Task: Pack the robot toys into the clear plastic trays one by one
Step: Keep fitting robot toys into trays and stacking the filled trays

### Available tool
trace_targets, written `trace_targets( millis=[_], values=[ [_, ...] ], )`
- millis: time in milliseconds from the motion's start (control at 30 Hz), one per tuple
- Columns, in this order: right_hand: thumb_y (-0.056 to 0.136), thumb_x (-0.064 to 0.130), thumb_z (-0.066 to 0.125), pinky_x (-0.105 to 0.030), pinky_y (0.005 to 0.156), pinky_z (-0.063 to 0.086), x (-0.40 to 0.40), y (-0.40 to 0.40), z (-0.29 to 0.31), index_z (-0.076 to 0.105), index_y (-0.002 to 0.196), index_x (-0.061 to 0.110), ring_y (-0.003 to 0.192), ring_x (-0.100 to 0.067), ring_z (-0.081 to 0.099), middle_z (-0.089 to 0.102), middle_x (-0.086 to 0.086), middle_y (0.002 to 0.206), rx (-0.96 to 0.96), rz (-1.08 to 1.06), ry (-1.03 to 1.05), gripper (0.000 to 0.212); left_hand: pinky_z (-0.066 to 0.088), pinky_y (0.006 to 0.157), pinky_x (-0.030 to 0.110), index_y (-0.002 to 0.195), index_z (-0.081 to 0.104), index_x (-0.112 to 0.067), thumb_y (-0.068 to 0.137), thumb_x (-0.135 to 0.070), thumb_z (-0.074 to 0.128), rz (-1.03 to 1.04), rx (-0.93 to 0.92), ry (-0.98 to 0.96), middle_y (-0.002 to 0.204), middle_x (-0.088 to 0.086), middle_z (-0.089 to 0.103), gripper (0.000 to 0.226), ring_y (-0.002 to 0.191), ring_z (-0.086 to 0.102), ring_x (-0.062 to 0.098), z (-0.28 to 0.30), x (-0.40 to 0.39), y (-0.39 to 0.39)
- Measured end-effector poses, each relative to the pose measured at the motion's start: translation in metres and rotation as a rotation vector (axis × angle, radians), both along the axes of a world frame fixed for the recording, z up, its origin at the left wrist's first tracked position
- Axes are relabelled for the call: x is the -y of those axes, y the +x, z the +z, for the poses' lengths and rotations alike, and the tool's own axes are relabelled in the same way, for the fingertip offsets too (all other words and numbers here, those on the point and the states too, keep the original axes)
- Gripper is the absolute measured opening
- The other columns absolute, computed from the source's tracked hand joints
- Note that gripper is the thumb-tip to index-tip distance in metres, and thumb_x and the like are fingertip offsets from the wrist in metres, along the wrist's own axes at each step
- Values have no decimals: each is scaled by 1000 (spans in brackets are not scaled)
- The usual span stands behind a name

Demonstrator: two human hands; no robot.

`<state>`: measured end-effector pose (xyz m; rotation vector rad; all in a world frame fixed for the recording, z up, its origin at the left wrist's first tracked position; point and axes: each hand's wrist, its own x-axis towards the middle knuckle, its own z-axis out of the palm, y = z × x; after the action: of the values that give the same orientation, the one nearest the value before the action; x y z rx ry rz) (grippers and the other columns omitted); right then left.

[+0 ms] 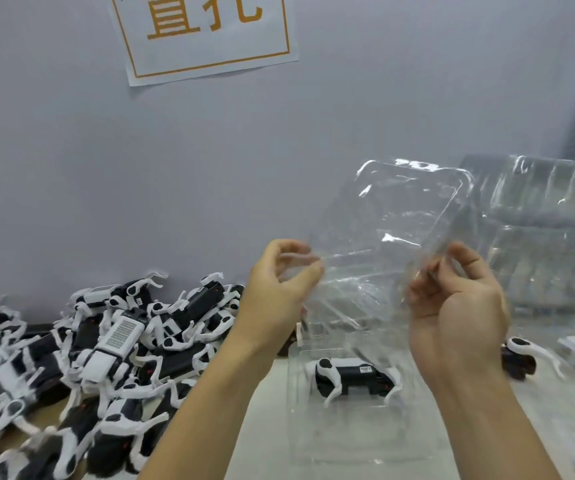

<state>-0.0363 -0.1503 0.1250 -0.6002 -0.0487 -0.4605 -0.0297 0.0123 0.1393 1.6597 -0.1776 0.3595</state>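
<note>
You hold an empty tray up, above a packed one.

Your left hand point(281, 289) and right hand point(459, 299) each pinch one lower corner of the clear tray point(397, 230); both grips are curled on its thin edge, and it hangs tilted in the air. Under it on the surface point(265, 427) lies a second tray point(300, 410) with one toy point(352, 375) inside. The pile point(106, 348) of toys waits at the left, the tray stack point(542, 216) at the right. The plastic looks thin, so I think a hard pinch may bend it, or two stuck trays may come together.
</note>
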Motion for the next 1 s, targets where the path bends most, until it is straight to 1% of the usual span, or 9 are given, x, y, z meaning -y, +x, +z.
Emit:
trace_targets(
  millis=[67,133,233,333,533,633,733,867,1000],
  values=[
    [94,-10,38,-21,53,50,-14,-2,-1,62,84,16,52,-10,58,60,3,61,50,69,-91,37,54,72,30,99,62,-27,93,-15,66,167,97,-15,103,-9,73,14,97,70,12,1,-21,-12],
    [92,-8,40,-21,57,51,-22,-4,0,67,81,14,59,-14,64,65,-1,66,62,102,-262,36,55,74,31,97,64,-29,93,-14,66,253,160,-41,101,-9,74,15,95,70,11,3,-47,-23],
    [93,-1,45,-21,60,50,-25,-3,1,74,90,15,71,-18,70,72,-6,80,-41,54,-523,33,55,70,28,96,68,-32,92,-16,68,294,206,-54,101,-10,75,17,93,72,10,2,-84,-39],
    [94,4,49,-28,70,50,-18,-1,1,72,101,18,80,-19,72,76,-4,88,-145,62,-579,27,54,76,31,99,71,-32,91,-16,69,331,177,5,100,-11,76,18,93,72,10,-5,-110,-46],
    [98,30,52,-41,84,52,-1,0,2,75,105,22,93,-23,74,76,-3,102,-184,238,-815,26,54,83,37,99,73,-30,86,-22,69,139,-16,234,102,-9,76,16,96,71,9,-10,-138,-53],
    [85,50,56,-42,84,53,-1,-3,4,75,106,27,94,-22,73,75,1,106,-182,346,-984,36,55,82,33,98,72,-35,80,-31,70,-18,-79,339,105,-7,75,18,97,71,11,-12,-139,-55],
    [74,68,52,-33,80,54,-5,-9,2,72,111,41,93,-11,72,73,13,109,-181,480,-1223,50,55,77,22,100,70,-35,89,-19,69,-135,-138,430,108,-8,74,19,98,70,9,-14,-135,-55],
    [66,85,43,-26,92,51,-16,-15,-1,63,109,59,103,11,61,62,40,109,-107,524,-1561,55,54,93,35,107,69,-31,90,-21,70,-145,-188,506,112,-11,71,20,106,67,9,-18,-136,-55],
    [71,78,44,-25,88,54,-35,-13,-7,62,97,57,96,18,60,63,41,101,-42,475,-1623,38,55,94,40,107,70,-31,85,-26,71,-85,-188,509,110,-8,73,22,101,69,12,-14,-153,-61]
  ],
)
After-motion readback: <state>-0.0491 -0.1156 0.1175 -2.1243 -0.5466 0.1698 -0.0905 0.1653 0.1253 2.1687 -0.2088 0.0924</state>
